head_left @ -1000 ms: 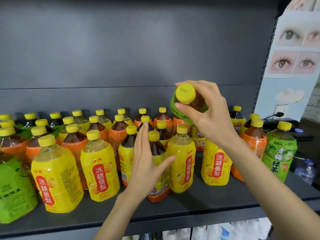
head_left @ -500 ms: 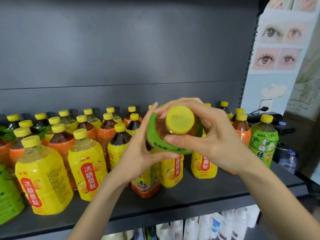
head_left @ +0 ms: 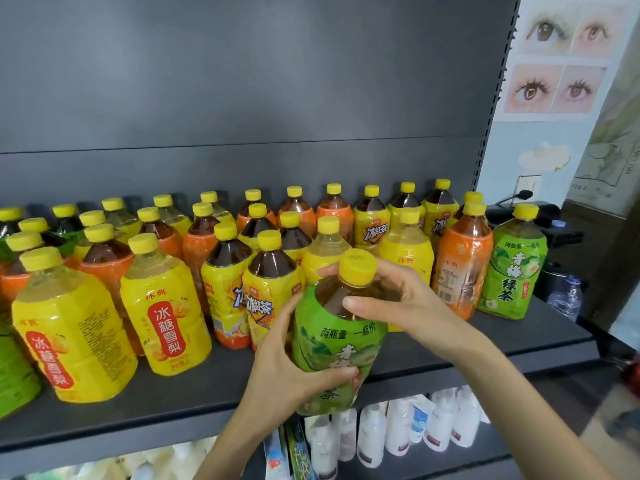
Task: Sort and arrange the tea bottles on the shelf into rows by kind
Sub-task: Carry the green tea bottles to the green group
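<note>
I hold a green-labelled tea bottle (head_left: 337,344) with a yellow cap in front of the dark shelf's (head_left: 194,386) front edge. My left hand (head_left: 289,372) grips its lower body from the left. My right hand (head_left: 398,299) curls round its neck and shoulder just under the cap. Behind it stand several mixed bottles: yellow pear-drink bottles (head_left: 166,306), yellow iced-tea bottles (head_left: 266,292), orange-labelled bottles (head_left: 462,265). Another green tea bottle (head_left: 514,268) stands at the shelf's right end.
A green bottle (head_left: 14,372) is partly cut off at the left edge. White bottles (head_left: 398,431) fill the lower shelf. A dark back panel (head_left: 242,98) rises behind the rows. Right of the shelf are a poster (head_left: 557,53) and a small water bottle (head_left: 568,299).
The green bottle has come down from above the rows to the shelf's front edge. My left hand moved from its side to gripping its lower body. The camera tilted down.
</note>
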The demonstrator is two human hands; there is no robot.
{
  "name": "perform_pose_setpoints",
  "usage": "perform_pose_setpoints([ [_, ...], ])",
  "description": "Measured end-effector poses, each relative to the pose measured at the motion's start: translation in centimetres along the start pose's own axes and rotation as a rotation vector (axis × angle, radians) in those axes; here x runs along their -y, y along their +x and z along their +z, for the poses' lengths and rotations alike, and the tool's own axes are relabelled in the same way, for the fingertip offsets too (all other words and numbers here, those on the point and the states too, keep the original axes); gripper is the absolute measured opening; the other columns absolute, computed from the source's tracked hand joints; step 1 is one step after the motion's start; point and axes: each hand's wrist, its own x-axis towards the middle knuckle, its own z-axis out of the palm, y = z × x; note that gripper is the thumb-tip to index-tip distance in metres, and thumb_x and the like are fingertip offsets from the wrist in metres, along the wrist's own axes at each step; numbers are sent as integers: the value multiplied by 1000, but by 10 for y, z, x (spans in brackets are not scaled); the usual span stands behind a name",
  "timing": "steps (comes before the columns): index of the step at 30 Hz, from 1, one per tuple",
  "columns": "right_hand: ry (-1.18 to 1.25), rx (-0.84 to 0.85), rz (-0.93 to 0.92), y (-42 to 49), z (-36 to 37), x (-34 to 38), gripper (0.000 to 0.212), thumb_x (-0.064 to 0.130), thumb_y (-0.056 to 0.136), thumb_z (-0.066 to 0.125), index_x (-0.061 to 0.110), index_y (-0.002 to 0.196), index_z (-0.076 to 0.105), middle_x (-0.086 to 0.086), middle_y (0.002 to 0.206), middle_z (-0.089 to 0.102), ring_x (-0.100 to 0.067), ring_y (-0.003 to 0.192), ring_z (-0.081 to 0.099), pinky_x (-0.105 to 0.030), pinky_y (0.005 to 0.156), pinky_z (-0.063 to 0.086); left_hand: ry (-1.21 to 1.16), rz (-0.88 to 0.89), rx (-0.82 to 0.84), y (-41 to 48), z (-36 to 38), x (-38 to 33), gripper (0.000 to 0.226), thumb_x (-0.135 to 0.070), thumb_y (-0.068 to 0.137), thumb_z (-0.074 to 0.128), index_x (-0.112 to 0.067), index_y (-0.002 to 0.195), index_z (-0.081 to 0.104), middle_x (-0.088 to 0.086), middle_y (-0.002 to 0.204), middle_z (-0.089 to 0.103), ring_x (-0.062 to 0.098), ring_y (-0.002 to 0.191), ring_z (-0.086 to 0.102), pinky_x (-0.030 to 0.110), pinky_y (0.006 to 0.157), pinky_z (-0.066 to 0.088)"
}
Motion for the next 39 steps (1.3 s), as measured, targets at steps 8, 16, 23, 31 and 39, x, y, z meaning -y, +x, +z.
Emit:
perform_pose_setpoints([
  [8, -5, -146, -45, -17, -23, -34, 24, 28, 92, 57, 19, 113, 62, 14, 111, 68, -4, 107, 61, -16, 86, 46, -27, -96, -70, -2, 42, 6, 95, -47, 42, 89, -40, 127, 46, -23, 120, 60, 1, 113, 57, 30, 96, 50],
  [16, -511, -417, -209, -46, -93, -91, 34, 38, 95, 47, 15, 96, 72, 9, 99, 68, -7, 100, 61, -29, 85, 48, -84, -160, -228, 0, 105, 8, 93, -45, 39, 88, -44, 123, 47, -23, 113, 63, 0, 106, 61, 25, 87, 53],
  [23, -1045, -778, -308, -82, -193, -126, 32, 30, 90, 56, 18, 120, 57, -10, 137, 46, -28, 127, 40, -54, 103, 31, -82, -183, -320, 1, 170, -4, 97, -48, 34, 86, -46, 122, 47, -24, 112, 63, -1, 101, 62, 12, 75, 52],
  [31, -452, -695, 63, -83, -269, -144, 89, 43, 82, 69, 35, 150, 11, -7, 155, 11, -18, 142, 18, -34, 112, 22, -41, -177, -349, -5, 204, -25, 105, -46, 35, 86, -34, 132, 47, -18, 113, 65, 1, 99, 64, 12, 72, 52],
  [39, -252, -668, 193, -89, -283, -160, 93, 40, 76, 76, 31, 146, 16, 7, 129, 49, -14, 117, 53, -42, 102, 43, -36, -184, -410, -22, 212, -33, 98, -48, 34, 84, -37, 126, 50, -15, 108, 68, 3, 95, 66, 15, 68, 54],
])
